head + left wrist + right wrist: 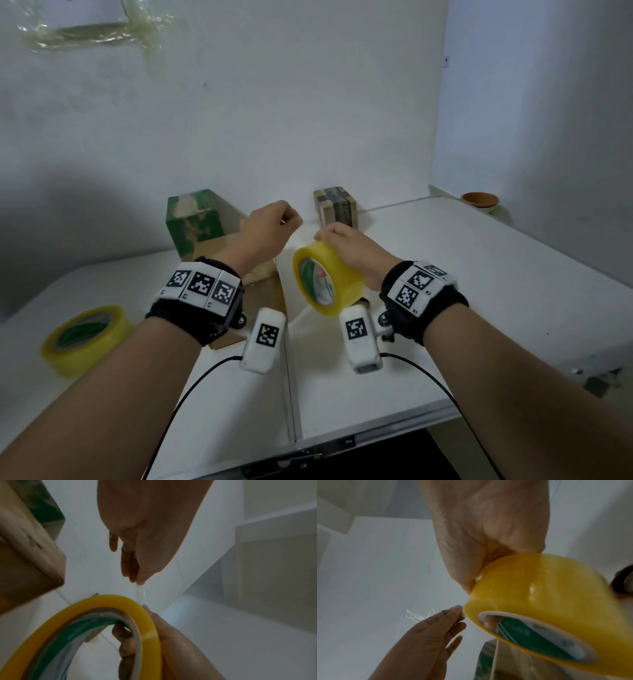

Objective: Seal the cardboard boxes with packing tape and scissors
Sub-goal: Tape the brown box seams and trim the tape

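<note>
My right hand (325, 236) grips a yellow packing tape roll (327, 277) on edge above the table, thumb on the outer face and a finger inside the core (489, 623). My left hand (291, 219) pinches the roll's free end, and a short clear strip (141, 593) runs from its fingertips (139, 580) to the roll (133, 605). A brown cardboard box (269, 294) lies under my left wrist, mostly hidden. Below the roll a dark red object (363, 302) peeks out; I cannot tell whether it is the scissors.
A tall green box (193, 219) stands behind the brown one, and a small taped box (337, 209) sits against the wall. A second yellow tape roll (82, 339) lies at the left. A brown bowl (479, 200) rests at the far right of the white table (479, 291).
</note>
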